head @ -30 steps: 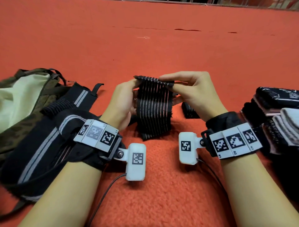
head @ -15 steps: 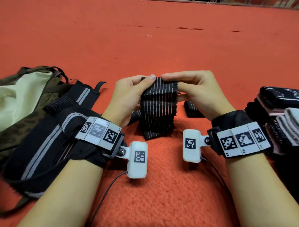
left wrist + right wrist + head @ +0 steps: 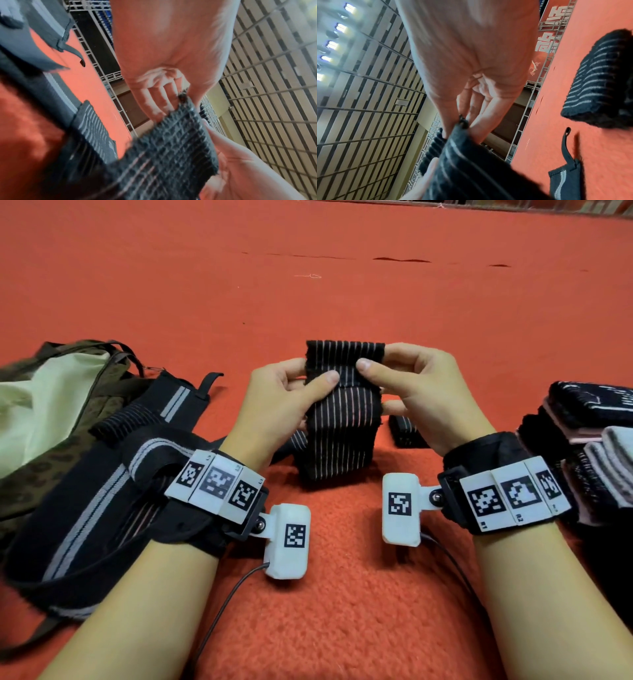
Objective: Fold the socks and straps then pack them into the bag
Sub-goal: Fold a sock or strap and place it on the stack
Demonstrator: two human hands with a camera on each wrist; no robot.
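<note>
A black elastic strap with thin pale stripes is held upright between both hands above the red carpet, its lower end touching the floor. My left hand pinches its left edge, thumb on the near face. My right hand pinches the right edge the same way. The strap's ribbed weave fills the left wrist view, and its edge shows between thumb and fingers in the right wrist view. An open olive bag with pale lining lies at the far left.
Wide black straps with grey stripes sprawl beside the bag under my left forearm. A small folded striped strap lies behind my right hand. A pile of folded socks sits at the right edge. Red carpet stretches ahead.
The hands rolled the strap's top edge up and toward me; the thumbs, earlier behind the fold, now press on the near face and the top stands higher.
</note>
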